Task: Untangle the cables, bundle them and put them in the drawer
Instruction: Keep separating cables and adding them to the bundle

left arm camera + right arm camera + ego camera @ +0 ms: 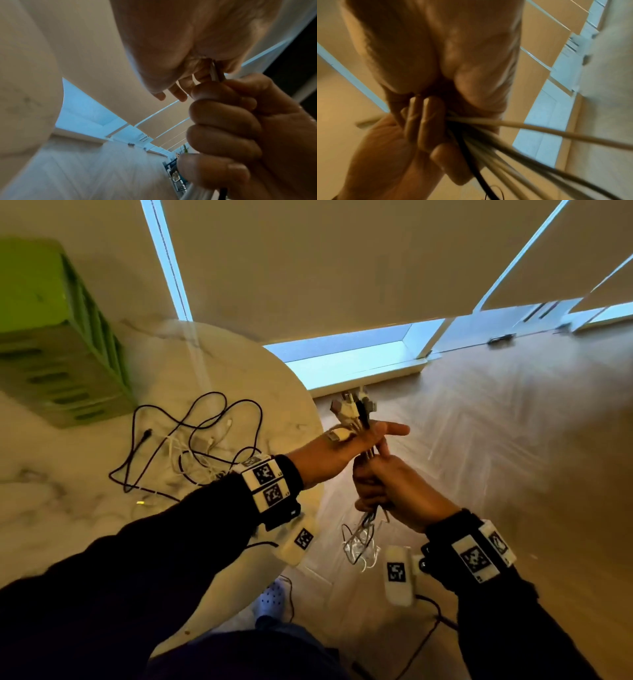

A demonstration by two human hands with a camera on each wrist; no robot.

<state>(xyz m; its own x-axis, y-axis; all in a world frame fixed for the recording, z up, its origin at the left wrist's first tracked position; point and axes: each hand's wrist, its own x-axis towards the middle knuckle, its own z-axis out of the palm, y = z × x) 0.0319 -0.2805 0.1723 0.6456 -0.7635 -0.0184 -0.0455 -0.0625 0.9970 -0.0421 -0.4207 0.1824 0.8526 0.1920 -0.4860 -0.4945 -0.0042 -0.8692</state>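
Note:
Off the table's right edge, both hands hold one bundle of white and black cables (363, 529). My left hand (346, 450) grips it just under the plugs (352, 409), which fan out upward; one finger points right. Directly below, my right hand (394, 491) is curled round the same cables, and their free ends hang in loose loops toward the floor. In the left wrist view the cables (217, 73) run from my left palm (171, 47) into the right hand's fingers (231, 121). The right wrist view shows the cables (522, 127) streaming out of the right hand (436, 54).
A tangle of black and white cables (191, 440) lies on the round marble table (68, 508). A green drawer unit (58, 337) stands at the table's back left. Wooden floor (513, 440) and a window with lowered blinds lie beyond. A shoe (272, 599) shows below.

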